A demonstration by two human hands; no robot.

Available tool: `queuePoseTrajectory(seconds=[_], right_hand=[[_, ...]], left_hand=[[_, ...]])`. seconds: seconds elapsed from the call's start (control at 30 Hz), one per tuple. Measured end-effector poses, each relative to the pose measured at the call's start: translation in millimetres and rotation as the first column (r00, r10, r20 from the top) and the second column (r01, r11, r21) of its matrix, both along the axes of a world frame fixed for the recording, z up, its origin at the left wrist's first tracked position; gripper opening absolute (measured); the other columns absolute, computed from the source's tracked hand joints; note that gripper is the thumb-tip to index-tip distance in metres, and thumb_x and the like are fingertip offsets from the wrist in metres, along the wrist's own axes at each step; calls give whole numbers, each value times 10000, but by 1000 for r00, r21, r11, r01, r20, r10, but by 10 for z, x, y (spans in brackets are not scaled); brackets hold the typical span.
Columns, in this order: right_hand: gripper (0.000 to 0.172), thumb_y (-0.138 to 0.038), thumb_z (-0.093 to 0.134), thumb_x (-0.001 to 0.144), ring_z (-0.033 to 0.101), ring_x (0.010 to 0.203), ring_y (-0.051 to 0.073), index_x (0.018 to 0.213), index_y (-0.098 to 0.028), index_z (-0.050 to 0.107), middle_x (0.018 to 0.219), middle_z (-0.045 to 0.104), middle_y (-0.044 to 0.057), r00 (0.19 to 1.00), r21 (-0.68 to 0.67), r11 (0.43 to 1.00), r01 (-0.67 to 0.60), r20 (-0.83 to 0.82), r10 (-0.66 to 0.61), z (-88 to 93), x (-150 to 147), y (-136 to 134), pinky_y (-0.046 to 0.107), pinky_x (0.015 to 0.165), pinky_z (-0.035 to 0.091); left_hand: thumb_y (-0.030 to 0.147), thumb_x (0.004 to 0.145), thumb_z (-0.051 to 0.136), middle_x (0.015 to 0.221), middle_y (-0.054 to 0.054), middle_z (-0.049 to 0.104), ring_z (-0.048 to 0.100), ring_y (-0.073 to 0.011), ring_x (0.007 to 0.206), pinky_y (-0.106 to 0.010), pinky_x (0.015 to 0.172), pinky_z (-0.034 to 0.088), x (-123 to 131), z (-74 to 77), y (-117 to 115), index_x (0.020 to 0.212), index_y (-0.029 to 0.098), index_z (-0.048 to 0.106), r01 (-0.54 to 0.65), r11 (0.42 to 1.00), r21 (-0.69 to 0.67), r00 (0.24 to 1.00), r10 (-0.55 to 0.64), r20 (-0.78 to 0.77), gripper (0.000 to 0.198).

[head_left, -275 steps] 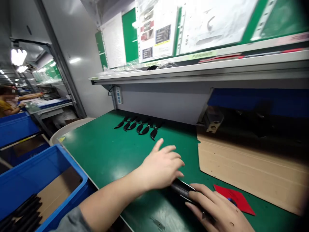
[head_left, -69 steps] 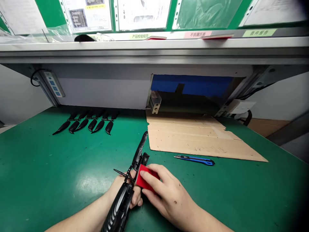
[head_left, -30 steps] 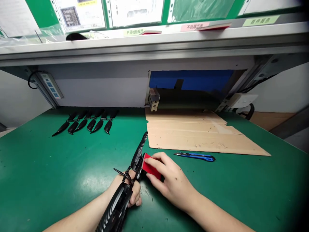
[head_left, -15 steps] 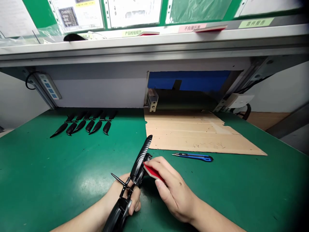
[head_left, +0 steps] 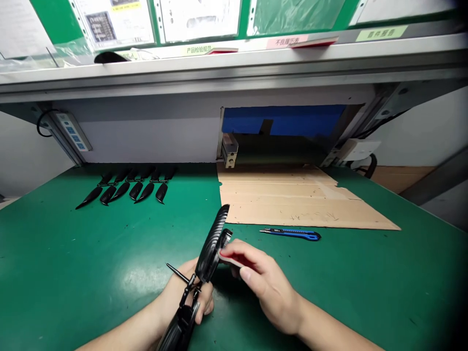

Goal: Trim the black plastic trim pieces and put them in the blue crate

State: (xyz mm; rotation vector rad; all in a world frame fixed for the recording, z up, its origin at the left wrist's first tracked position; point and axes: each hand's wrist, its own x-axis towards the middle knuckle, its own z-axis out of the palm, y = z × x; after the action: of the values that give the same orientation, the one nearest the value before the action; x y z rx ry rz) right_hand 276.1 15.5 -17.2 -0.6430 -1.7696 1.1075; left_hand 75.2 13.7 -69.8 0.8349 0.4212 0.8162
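A long black ribbed plastic part (head_left: 213, 241) with thin sprue stems is gripped by my left hand (head_left: 185, 297) near its middle and held tilted above the green table mat (head_left: 91, 263). My right hand (head_left: 261, 282) pinches a flat red pad (head_left: 234, 259) and presses its edge against the part's upper section. The part's lower end runs out of the bottom of the picture.
Several small black leaf-shaped parts (head_left: 126, 187) lie in a row at the back left. A cardboard sheet (head_left: 292, 200) covers the back middle, with a blue utility knife (head_left: 292, 234) in front of it. A shelf (head_left: 234, 68) overhangs the bench.
Over the last second my left hand has raised and tilted the black part. My right hand has turned the red pad more edge-on against it.
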Motion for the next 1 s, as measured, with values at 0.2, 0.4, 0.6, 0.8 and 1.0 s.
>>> queuePoseTrajectory(seconds=[0.2,0.4,0.6,0.8,1.0], right_hand=[[273,-371,485,933,542,887,221,1095,-203,628,996,571,65,976,159,987,27,210,-61,71,309,161,344,803,425],[150,-307,527,939,528,923,228,1023,-214,608,996,556,66,900,530,828,182,249,-357,183,334,148,375,824,410],[523,-595,796,693,564,805,252,974,-190,620,878,609,57,479,510,838,-192,794,-373,162,-122,-120,374,753,410],[177,-234,691,685,565,668,206,770,-195,542,731,623,12,432,475,875,-95,812,-394,-6,-137,-91,305,620,337],[175,-189,631,685,559,718,166,840,-211,553,784,626,-23,602,507,837,208,608,-518,-51,-50,31,269,662,316]], left_hand=[[474,917,488,408,33,482,353,-93,349,-228,467,302,-187,337,41,1347,142,473,-29,993,117,978,52,-204,543],[473,923,490,590,45,522,440,-126,518,-223,513,292,-394,818,-7,1440,327,346,258,866,428,532,243,-811,557],[345,914,518,611,78,543,444,-151,581,-240,583,288,-213,736,-129,1492,405,99,486,712,506,390,341,-855,717],[332,894,550,680,71,525,447,-143,633,-239,618,299,-118,658,-154,1441,318,246,429,681,594,465,397,-791,626],[482,951,384,730,29,421,360,-127,676,-223,623,316,-84,767,-94,794,186,451,211,798,565,649,317,-691,342]])
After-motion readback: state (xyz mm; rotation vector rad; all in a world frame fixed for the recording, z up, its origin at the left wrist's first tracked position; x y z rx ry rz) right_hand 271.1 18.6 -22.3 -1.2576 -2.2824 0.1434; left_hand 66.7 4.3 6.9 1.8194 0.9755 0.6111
